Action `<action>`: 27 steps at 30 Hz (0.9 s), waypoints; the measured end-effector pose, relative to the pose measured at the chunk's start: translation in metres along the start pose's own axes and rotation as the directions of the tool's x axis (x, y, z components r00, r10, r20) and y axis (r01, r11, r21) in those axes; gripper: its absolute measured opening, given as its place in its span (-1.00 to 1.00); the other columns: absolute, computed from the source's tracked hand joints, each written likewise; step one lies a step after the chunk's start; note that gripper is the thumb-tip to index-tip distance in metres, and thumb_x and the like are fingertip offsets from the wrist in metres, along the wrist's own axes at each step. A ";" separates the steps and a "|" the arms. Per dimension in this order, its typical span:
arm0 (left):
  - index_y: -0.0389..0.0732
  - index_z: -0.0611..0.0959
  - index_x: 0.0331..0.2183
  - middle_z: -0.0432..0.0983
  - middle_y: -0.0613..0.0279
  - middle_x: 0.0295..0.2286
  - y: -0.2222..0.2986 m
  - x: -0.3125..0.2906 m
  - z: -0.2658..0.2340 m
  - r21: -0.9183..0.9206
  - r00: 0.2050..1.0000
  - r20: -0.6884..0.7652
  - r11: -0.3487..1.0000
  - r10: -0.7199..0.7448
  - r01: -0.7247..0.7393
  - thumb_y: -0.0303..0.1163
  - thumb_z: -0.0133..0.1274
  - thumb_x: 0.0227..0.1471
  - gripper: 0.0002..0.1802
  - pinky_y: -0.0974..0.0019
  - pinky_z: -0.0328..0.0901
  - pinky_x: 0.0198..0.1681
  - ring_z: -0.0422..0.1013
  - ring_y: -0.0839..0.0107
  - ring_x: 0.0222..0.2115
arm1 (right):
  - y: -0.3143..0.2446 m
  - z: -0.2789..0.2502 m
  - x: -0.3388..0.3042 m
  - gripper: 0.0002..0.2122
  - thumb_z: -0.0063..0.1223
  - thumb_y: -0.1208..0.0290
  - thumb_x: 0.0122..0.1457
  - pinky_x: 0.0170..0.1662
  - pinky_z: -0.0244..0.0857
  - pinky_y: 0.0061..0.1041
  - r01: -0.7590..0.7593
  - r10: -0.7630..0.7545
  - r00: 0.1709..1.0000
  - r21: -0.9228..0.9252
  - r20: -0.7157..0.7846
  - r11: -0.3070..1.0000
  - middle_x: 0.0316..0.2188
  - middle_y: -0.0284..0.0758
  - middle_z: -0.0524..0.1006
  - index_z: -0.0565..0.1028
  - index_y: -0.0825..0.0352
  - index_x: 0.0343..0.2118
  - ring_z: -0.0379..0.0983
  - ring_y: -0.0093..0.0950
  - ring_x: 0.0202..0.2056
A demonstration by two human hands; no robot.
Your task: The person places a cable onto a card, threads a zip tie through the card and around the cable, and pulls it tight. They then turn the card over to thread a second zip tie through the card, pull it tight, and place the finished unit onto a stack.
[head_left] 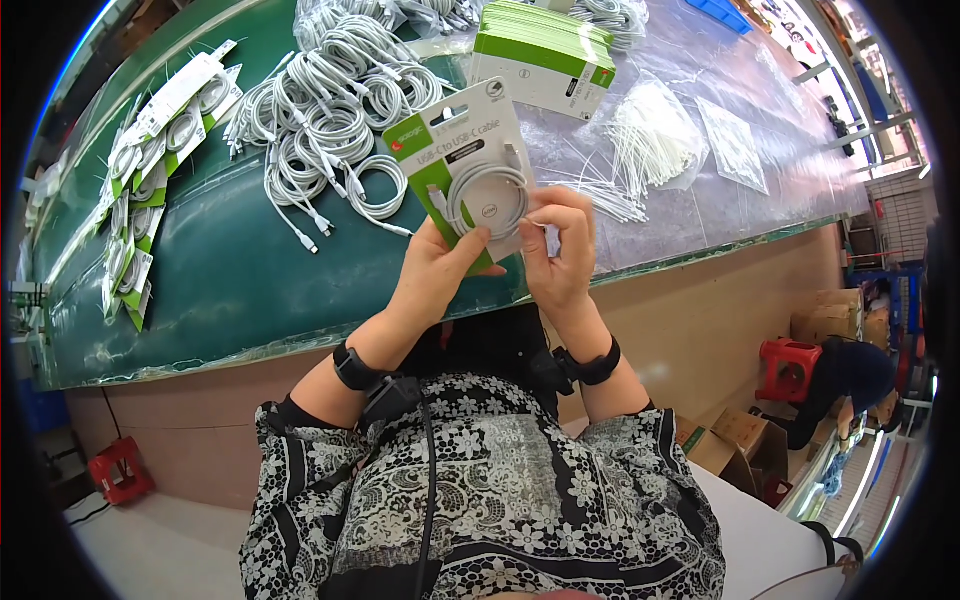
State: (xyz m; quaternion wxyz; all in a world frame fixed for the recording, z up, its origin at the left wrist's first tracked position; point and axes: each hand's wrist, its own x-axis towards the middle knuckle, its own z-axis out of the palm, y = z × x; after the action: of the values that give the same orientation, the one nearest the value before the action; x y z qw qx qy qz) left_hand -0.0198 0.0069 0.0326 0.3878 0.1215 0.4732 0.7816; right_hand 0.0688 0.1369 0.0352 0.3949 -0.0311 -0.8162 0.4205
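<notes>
My left hand [435, 268] grips a green and white packaging card [417, 150] by its lower end, thumb across the front. A white cable [454, 188] lies coiled on the card's face, its plugs pointing up. At the card's lower right edge, my right hand [562, 250] is closed in a pinch beside the coil. Whatever sits between its fingertips is too small to make out. Beyond my hands, a heap of coiled white cables [335, 110] covers part of the table. Right of the heap stands a stack of similar cards [530, 80], with thin white cable ties [655, 140] spread beside it.
Carded cables [150, 190] lie in an overlapping row on the green table [230, 270] at left. A clear plastic bag [733, 145] rests at right. Below the table are red stools [122, 472] [788, 370] and cardboard boxes [738, 435]. Another person [850, 378] bends over at far right.
</notes>
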 end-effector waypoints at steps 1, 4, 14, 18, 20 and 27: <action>-0.31 0.42 -0.09 0.49 0.20 -0.24 0.000 0.003 -0.002 0.072 1.000 0.014 0.997 0.021 -0.021 -0.48 0.04 0.09 -0.67 0.41 0.46 -0.37 0.48 0.43 -0.28 | 0.001 0.002 0.005 -0.86 0.07 0.67 0.08 -0.33 0.35 -0.52 0.051 -0.060 0.996 -0.128 -0.066 0.990 -0.21 -0.18 0.46 0.39 0.36 -0.32 0.45 -0.46 -0.33; -0.31 0.41 -0.09 0.49 0.21 -0.23 0.003 0.013 -0.003 0.201 0.999 0.047 0.979 0.022 -0.031 -0.49 0.05 0.08 -0.66 0.41 0.46 -0.38 0.47 0.43 -0.28 | 0.002 0.005 0.010 -0.86 0.07 0.67 0.06 -0.34 0.32 -0.55 0.119 -0.201 0.962 -0.381 -0.183 0.917 -0.15 -0.17 0.41 0.38 0.36 -0.34 0.40 -0.46 -0.31; -0.29 0.41 -0.10 0.48 0.23 -0.23 0.005 0.014 0.013 0.180 0.998 0.058 0.984 -0.006 -0.005 -0.51 0.05 0.05 -0.66 0.45 0.42 -0.41 0.45 0.49 -0.30 | 0.000 0.005 0.007 -0.85 0.09 0.66 0.05 -0.28 0.30 -0.54 0.065 -0.083 0.984 -0.112 -0.158 0.992 -0.17 -0.18 0.36 0.37 0.36 -0.36 0.34 -0.38 -0.26; -0.27 0.39 -0.08 0.47 0.24 -0.22 -0.006 0.013 0.014 0.180 0.996 0.081 0.983 0.031 -0.045 -0.52 0.03 0.06 -0.65 0.44 0.41 -0.40 0.45 0.48 -0.28 | 0.007 0.001 0.005 -0.85 0.09 0.66 0.05 -0.30 0.29 -0.57 0.065 -0.084 0.985 -0.128 -0.153 0.990 -0.18 -0.20 0.36 0.36 0.36 -0.36 0.35 -0.44 -0.28; -0.27 0.37 -0.06 0.45 0.23 -0.19 -0.011 0.014 0.011 0.202 0.996 0.084 0.979 -0.022 0.005 -0.52 0.02 0.08 -0.63 0.43 0.41 -0.36 0.44 0.48 -0.24 | 0.010 0.000 0.000 -0.85 0.10 0.66 0.06 -0.31 0.29 -0.58 0.057 -0.076 0.985 -0.125 -0.154 0.991 -0.18 -0.21 0.36 0.36 0.36 -0.36 0.35 -0.46 -0.29; -0.25 0.33 -0.01 0.41 0.22 -0.13 0.003 0.008 0.012 0.160 0.983 0.180 0.987 -0.046 0.017 -0.48 0.01 0.13 -0.60 0.38 0.42 -0.22 0.41 0.46 -0.16 | 0.005 -0.002 0.000 -0.85 0.14 0.66 0.02 -0.30 0.28 -0.55 -0.142 0.183 0.968 0.226 -0.170 0.964 -0.17 -0.23 0.36 0.39 0.36 -0.39 0.33 -0.46 -0.27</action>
State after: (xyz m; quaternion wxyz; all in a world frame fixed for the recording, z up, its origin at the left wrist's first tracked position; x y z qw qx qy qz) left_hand -0.0199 0.0197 0.0397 0.4310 0.2156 0.4978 0.7211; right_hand 0.0686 0.1415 0.0322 0.4359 -0.0958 -0.7201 0.5313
